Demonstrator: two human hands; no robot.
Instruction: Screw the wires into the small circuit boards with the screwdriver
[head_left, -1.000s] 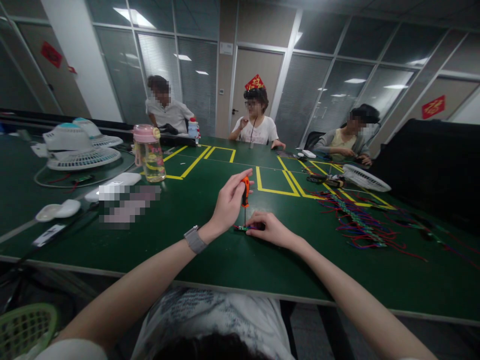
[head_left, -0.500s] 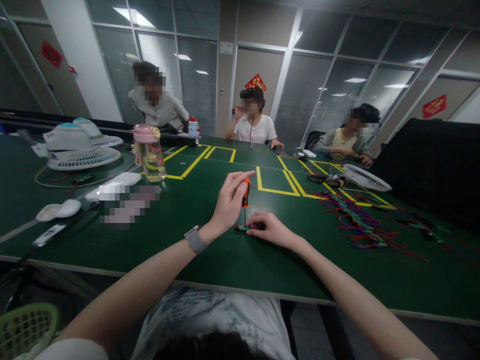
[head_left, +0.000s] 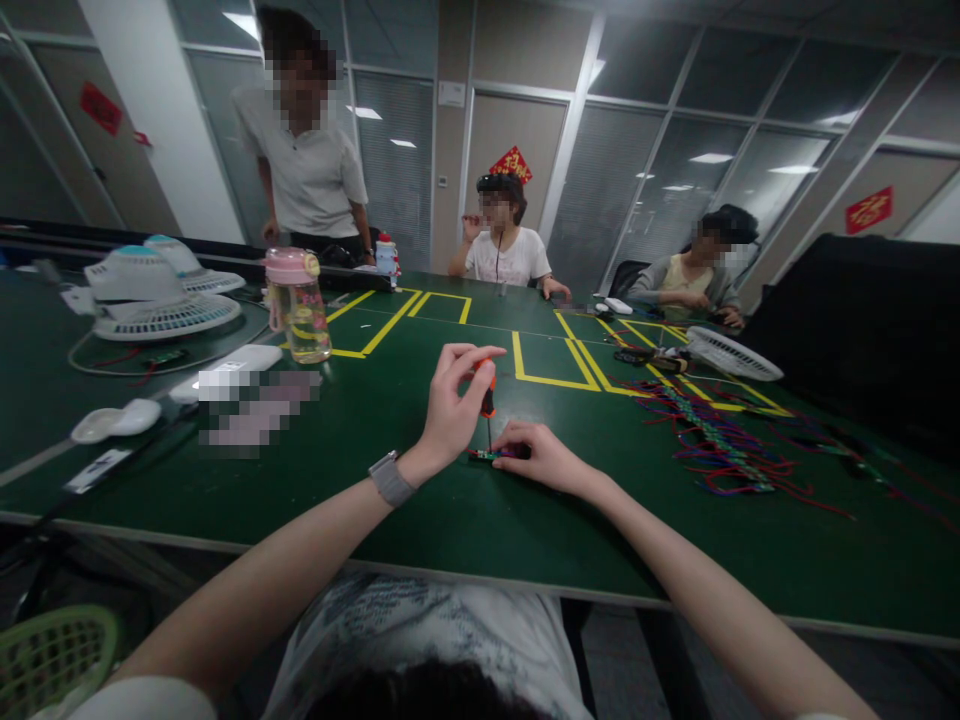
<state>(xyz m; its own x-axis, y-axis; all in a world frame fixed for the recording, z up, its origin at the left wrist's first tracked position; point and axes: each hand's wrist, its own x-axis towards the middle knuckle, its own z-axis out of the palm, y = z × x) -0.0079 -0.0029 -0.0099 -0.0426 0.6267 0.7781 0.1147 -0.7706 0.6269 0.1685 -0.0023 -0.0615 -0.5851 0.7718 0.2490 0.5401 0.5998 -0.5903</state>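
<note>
Low in the frame, two bare forearms reach up over the near edge of the green table point(head_left: 465, 520). The left hand point(head_left: 450, 405), with a grey watch point(head_left: 390, 478) on its wrist, is curled around the orange-and-black handle of a small screwdriver point(head_left: 488, 398), fingers pinched at its top; the tool stands upright with its thin shaft pointing down. Its tip meets a small circuit board point(head_left: 486, 456) lying flat on the table just below the middle of the frame. The right hand point(head_left: 544, 455) rests on the table with its fingers bent and pressed on the board's right end, holding it down.

To the right lies a spread of red, blue and green wires point(head_left: 720, 440). At mid-left stand a clear water bottle point(head_left: 298, 305) with a pink lid and, further left, white fan parts point(head_left: 157, 290). Yellow tape lines point(head_left: 555, 380) mark the table's middle. A white fan grille point(head_left: 731, 355) sits at the right. At the far edge two people sit, and a third stands at the upper left.
</note>
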